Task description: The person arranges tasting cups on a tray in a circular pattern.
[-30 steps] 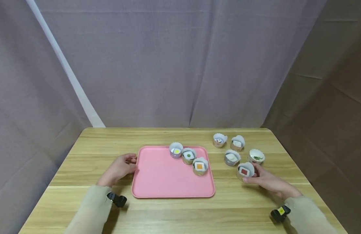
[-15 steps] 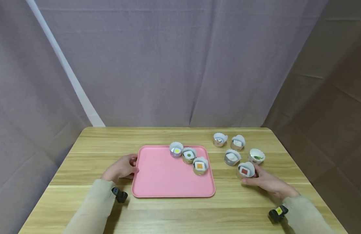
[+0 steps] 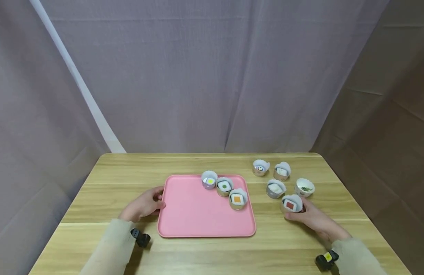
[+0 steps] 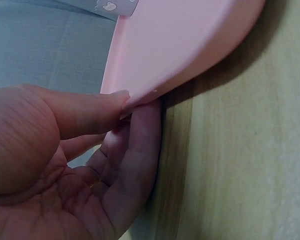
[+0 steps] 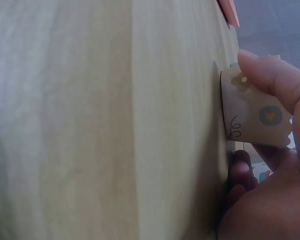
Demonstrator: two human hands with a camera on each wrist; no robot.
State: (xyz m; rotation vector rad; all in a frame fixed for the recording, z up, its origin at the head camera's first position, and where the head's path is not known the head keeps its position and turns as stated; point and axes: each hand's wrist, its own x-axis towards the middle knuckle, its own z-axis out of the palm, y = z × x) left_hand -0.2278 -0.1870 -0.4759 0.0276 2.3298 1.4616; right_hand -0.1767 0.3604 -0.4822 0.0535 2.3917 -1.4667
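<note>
My left hand [image 3: 143, 205] pinches the left rim of the pink tray [image 3: 198, 225]; in the left wrist view the thumb presses on top and curled fingers sit beneath the edge. On the tray's back right stand three paper baking cups: one with a yellow-centred piece [image 3: 210, 181], one with a green-dotted piece [image 3: 224, 186] and one with an orange-centred piece [image 3: 237, 199]. Right of the tray, my right hand [image 3: 315, 219] grips a tan paper baking cup [image 5: 257, 107] between thumb and fingers. Inside that cup lies a white piece with a dark red square [image 3: 290, 205].
More paper cups stand close around the right hand: a white one with green filling [image 3: 304, 187], a grey one [image 3: 275, 188] and, farther back, two patterned ones [image 3: 261, 167] [image 3: 282, 171]. A grey curtain [image 3: 184, 84] hangs behind the wooden table [image 3: 212, 256].
The left thumb has come onto the tray's rim and the hand has shifted slightly right. The right hand stays at its cup, almost unmoved. The head view has tilted a little.
</note>
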